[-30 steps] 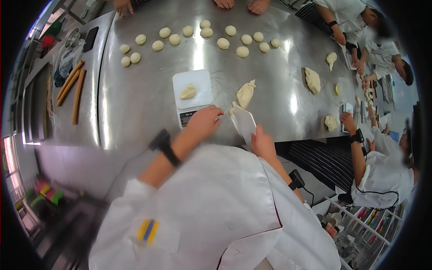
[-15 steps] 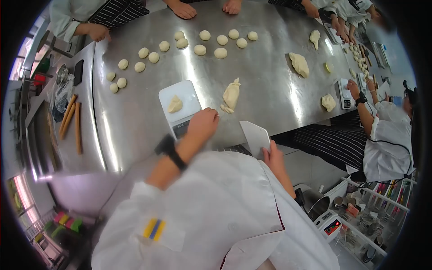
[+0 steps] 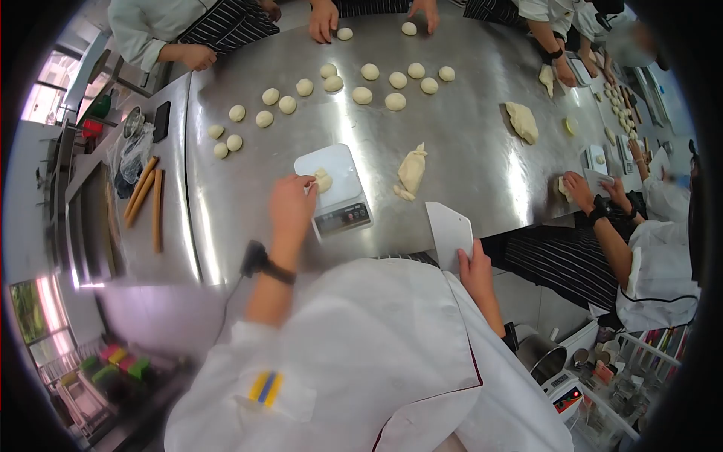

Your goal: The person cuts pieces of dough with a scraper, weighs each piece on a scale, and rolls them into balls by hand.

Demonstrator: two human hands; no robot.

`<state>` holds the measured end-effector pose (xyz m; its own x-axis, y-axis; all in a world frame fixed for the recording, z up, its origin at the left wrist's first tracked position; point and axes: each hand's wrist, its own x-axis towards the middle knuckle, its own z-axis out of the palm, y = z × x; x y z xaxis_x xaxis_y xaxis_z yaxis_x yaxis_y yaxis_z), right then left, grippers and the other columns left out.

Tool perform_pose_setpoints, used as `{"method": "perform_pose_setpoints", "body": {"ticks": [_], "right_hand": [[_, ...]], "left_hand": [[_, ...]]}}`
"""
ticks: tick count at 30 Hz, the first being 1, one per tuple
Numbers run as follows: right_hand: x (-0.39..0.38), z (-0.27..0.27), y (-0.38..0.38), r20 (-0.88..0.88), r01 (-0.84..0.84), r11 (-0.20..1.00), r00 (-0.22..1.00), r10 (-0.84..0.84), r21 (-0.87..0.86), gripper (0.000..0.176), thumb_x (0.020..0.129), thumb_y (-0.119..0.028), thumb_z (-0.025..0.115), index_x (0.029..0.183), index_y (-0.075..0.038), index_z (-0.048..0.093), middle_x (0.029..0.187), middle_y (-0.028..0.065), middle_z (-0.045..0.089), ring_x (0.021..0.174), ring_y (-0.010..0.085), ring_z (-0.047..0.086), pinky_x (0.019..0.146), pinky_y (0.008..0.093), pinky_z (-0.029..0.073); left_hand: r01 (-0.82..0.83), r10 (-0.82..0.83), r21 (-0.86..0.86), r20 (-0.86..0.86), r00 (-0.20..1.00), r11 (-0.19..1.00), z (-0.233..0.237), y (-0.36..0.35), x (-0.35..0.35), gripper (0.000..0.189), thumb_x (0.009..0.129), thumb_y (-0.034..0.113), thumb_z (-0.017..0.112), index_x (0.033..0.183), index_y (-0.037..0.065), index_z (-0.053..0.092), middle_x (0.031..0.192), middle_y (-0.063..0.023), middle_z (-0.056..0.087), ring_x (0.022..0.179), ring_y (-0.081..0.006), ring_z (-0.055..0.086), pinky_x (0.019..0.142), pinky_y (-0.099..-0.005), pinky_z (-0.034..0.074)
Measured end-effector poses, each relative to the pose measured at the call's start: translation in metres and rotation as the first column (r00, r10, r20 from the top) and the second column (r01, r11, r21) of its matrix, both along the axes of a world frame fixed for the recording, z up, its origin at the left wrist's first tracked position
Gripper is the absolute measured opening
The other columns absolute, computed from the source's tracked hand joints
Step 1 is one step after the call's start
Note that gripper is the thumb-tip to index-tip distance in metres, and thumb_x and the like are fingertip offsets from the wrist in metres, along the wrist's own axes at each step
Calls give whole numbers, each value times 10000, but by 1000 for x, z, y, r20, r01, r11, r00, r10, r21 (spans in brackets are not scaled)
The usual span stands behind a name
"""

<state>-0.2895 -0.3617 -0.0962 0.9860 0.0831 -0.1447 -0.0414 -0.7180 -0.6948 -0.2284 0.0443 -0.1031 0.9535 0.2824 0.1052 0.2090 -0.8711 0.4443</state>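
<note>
My left hand (image 3: pixel 293 202) reaches over the left side of the white digital scale (image 3: pixel 344 218), fingers closed at a small piece of dough (image 3: pixel 322 180) on its platform. The fingers partly cover that piece. In my right hand (image 3: pixel 475 270) is a white dough scraper (image 3: pixel 450 232), held upright at the table's front edge. Between scale and scraper, a little farther back, lies a larger lump of dough (image 3: pixel 412 172) with small bits at its near end.
Several round dough balls (image 3: pixel 362 96) lie across the steel table (image 3: pixel 263 166). Rolling pins (image 3: pixel 157 211) and a plastic bag (image 3: pixel 135 151) are at left. Another person's hands (image 3: pixel 580 190) work at right, near a dough slab (image 3: pixel 521 123). Across the table, a co-worker's hand (image 3: pixel 324 20) rests by a ball.
My left hand has moved left from beside the scale's front to the dough on it. The view has shifted, and two dough balls now show near the far co-worker's hands.
</note>
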Motion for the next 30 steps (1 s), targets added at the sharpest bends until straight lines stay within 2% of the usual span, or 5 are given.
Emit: {"method": "perform_pose_setpoints", "body": {"ticks": [5, 10, 19, 26, 30], "right_hand": [[4, 3, 4, -24, -16, 1000, 1000, 16, -2, 245, 951, -143, 579, 1155, -18, 528, 889, 293, 654, 878, 498, 627, 705, 500, 515], [7, 2, 7, -23, -10, 1000, 1000, 10, 1, 246, 952, -143, 573, 1157, -14, 529, 907, 299, 652, 887, 499, 625, 710, 504, 513], [12, 1, 10, -9, -24, 1000, 1000, 24, -10, 240, 954, -154, 569, 1142, -12, 527, 911, 303, 648, 877, 502, 624, 704, 512, 508], [14, 0, 13, -18, -21, 1000, 1000, 21, -17, 215, 955, -155, 570, 1108, -13, 519, 889, 305, 644, 872, 506, 619, 697, 520, 504], [14, -2, 13, 2, -17, 1000, 1000, 17, -10, 219, 953, -156, 575, 1113, -17, 519, 880, 305, 644, 865, 508, 618, 694, 523, 503]], "left_hand": [[-8, 5, -57, -53, 999, 998, -4, 1, -3, 238, 791, 174, 744, 1022, 117, 733, 935, -48, 674, 950, -281, 609, 823, -383, 508], [-216, 204, -377, -71, 976, 901, 5, -1, -9, 382, 767, 138, 747, 1141, 115, 670, 974, -33, 652, 889, -252, 581, 830, -379, 490], [-146, 194, -300, 137, 971, 943, -4, 15, -15, 378, 775, 108, 725, 1145, 82, 650, 1128, -127, 601, 941, -271, 553, 854, -384, 481], [-156, 203, -366, 93, 975, 917, -16, 18, -9, 376, 779, 116, 729, 1147, 70, 664, 1080, -136, 645, 939, -287, 595, 851, -400, 486], [-101, 110, -307, 12, 994, 946, -30, 18, -1, 406, 791, 166, 736, 1174, 51, 669, 1096, -163, 667, 972, -322, 623, 873, -411, 497]]}}
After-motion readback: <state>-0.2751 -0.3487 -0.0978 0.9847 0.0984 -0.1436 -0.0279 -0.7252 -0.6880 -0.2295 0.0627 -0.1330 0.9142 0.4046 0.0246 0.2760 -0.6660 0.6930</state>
